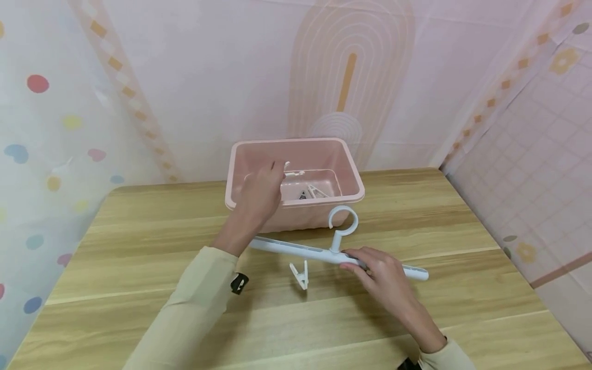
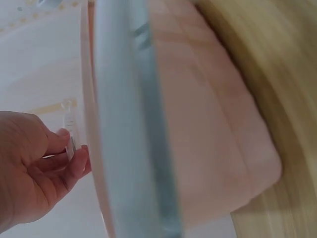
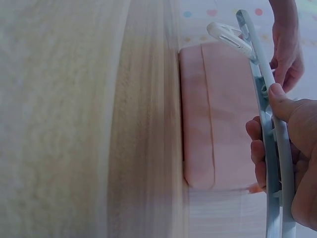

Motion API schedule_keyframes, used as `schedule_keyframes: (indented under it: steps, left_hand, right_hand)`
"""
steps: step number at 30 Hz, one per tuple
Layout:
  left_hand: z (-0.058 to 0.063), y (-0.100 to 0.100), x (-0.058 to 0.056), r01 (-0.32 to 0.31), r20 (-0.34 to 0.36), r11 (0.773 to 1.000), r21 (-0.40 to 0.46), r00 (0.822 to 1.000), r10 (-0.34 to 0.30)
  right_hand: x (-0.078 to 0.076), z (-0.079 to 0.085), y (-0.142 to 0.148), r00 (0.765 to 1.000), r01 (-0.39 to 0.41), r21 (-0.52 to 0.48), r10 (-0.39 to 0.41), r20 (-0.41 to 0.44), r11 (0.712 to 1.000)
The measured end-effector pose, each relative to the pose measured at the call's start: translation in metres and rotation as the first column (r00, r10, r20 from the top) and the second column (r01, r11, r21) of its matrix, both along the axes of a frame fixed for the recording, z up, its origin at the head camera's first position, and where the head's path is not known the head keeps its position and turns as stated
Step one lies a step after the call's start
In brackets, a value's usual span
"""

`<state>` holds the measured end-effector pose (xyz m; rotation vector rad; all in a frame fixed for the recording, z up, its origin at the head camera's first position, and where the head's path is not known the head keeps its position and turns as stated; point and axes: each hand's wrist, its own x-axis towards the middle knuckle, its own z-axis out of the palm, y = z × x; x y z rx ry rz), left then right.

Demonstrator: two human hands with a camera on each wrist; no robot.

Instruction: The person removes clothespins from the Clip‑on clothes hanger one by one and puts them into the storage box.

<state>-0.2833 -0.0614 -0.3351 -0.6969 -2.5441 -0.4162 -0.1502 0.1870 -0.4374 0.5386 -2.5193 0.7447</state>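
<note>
My left hand (image 1: 263, 190) reaches over the pink bin (image 1: 353, 198) and pinches a small white clip (image 2: 71, 130) between thumb and fingers. With my right hand (image 1: 381, 272) I grip the bar of a light blue hanger (image 1: 296, 250) in front of the bin. Its round hook (image 1: 355, 222) points up beside my fingers. Another white clip (image 1: 300, 277) appears just below the bar, and in the right wrist view this clip (image 3: 230, 38) meets the bar. Part of the hanger's left end is hidden behind my left forearm.
More white clips (image 1: 316, 191) lie on the bin's floor. The bin stands at the back of the wooden table (image 1: 462, 226), close to a patterned cloth backdrop (image 1: 208, 92). Dark wrist straps (image 1: 239, 283) show at my sleeves.
</note>
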Motion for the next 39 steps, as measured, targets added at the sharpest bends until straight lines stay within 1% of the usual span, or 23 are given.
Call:
schedule_keyframes:
  steps: [3, 5, 8, 12, 14, 18, 23, 26, 32, 35, 37, 39]
  left_hand:
    - [0.006, 0.002, -0.005, -0.04, 0.097, 0.999, -0.03, 0.994, 0.043]
    - [0.008, 0.002, -0.008, -0.049, 0.132, 0.997, -0.056, 0.99, 0.056]
    - [0.01, 0.003, -0.013, -0.05, 0.14, 0.994, -0.094, 0.988, 0.063]
    - [0.012, 0.005, -0.018, -0.062, 0.179, 0.99, -0.126, 0.98, 0.084]
    - [0.013, 0.007, -0.02, -0.073, 0.223, 0.987, -0.14, 0.969, 0.104]
    - [0.015, 0.012, -0.023, -0.09, 0.283, 0.983, -0.159, 0.95, 0.132]
    - [0.012, 0.015, -0.025, -0.113, 0.331, 0.984, -0.141, 0.931, 0.155]
    - [0.009, 0.014, -0.026, -0.123, 0.323, 0.983, -0.133, 0.933, 0.161]
    - [0.006, 0.012, -0.027, -0.141, 0.279, 0.983, -0.117, 0.945, 0.168]
    - [0.005, 0.011, -0.025, -0.155, 0.267, 0.983, -0.101, 0.947, 0.177]
    - [0.006, 0.01, -0.022, -0.161, 0.241, 0.983, -0.085, 0.954, 0.177]
    - [0.007, 0.009, -0.019, -0.156, 0.2, 0.985, -0.069, 0.965, 0.167]
  right_hand:
    - [0.0, 0.0, -0.001, 1.0, -0.004, -0.001, 0.004, 0.0, 1.0]
    - [0.0, -0.001, -0.002, 1.0, -0.006, -0.002, 0.006, -0.004, 1.0]
    - [0.0, -0.002, -0.002, 1.0, -0.007, -0.003, 0.007, -0.007, 1.0]
    - [0.0, -0.003, -0.001, 1.0, -0.004, -0.009, 0.004, -0.01, 1.0]
    - [0.0, -0.002, -0.001, 1.0, -0.004, -0.01, 0.004, -0.012, 1.0]
    - [0.0, -0.002, -0.001, 1.0, -0.001, -0.005, 0.001, -0.008, 1.0]
    - [0.001, -0.002, -0.002, 1.0, -0.002, -0.005, 0.002, 0.004, 1.0]
    - [0.002, -0.003, -0.002, 1.0, 0.003, -0.004, -0.003, 0.001, 1.0]
    - [0.003, -0.005, -0.002, 1.0, 0.009, 0.0, -0.009, -0.013, 1.0]
    - [0.003, -0.006, -0.002, 1.0, 0.009, -0.002, -0.009, -0.009, 1.0]
    - [0.004, -0.006, -0.003, 1.0, 0.004, -0.005, -0.005, -0.009, 1.0]
    - [0.003, -0.006, -0.002, 1.0, 0.001, -0.009, -0.001, -0.011, 1.0]
